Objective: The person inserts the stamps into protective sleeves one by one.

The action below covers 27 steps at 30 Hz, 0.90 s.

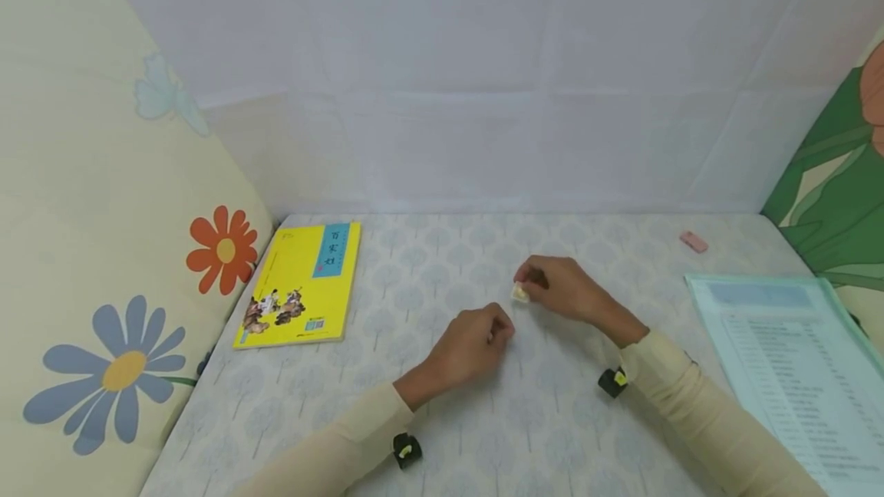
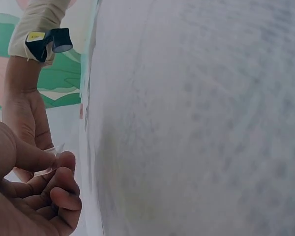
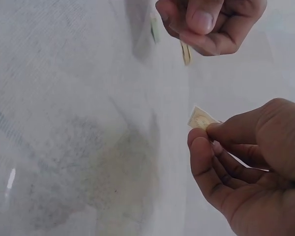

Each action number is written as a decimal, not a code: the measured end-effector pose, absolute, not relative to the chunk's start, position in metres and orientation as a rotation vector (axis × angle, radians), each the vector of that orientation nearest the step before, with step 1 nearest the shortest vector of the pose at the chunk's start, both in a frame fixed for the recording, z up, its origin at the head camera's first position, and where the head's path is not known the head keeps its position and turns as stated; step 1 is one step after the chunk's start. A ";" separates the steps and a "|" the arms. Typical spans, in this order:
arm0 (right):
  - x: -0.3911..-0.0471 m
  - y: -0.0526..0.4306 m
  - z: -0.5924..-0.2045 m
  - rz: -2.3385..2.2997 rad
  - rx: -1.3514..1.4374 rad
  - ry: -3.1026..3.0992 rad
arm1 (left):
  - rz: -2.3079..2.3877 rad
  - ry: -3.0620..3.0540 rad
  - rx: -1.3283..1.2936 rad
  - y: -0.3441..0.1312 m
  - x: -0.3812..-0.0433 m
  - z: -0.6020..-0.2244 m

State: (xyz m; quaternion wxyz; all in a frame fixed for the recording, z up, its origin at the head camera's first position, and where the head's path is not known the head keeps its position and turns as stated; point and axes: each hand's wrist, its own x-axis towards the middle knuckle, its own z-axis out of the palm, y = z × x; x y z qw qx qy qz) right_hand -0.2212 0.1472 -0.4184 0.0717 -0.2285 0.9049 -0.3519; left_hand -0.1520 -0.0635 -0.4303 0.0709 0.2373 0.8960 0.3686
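Between thumb and fingertips, my right hand (image 1: pixel 562 287) pinches a small cream stamp (image 3: pixel 201 118) with a pale border and a faint yellowish print. One corner of it points up out of the grip. Nearer to me and to the left, my left hand (image 1: pixel 473 347) is raised over the cloth, fingers curled in. Its thumb and index finger pinch a thin, clear piece of film (image 2: pixel 60 147), mostly hidden by the fingers. The two hands are close together but apart in the head view.
A yellow book (image 1: pixel 297 290) lies on the left of the tree-patterned tablecloth (image 1: pixel 414 267). At the right is a pale green folder (image 1: pixel 773 351) with a printed sheet. Behind it sits a small pink object (image 1: pixel 694 241). Fabric walls (image 1: pixel 442 136) rise around the table.
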 end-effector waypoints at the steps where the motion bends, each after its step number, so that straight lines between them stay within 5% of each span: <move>1: -0.221 0.147 -0.417 -1.067 -0.692 2.727 | 1.111 2.702 0.704 -0.064 -0.153 -0.430; 27: -0.191 0.135 -0.381 -1.191 -0.801 2.724 | 1.151 2.781 0.636 -0.074 -0.157 -0.423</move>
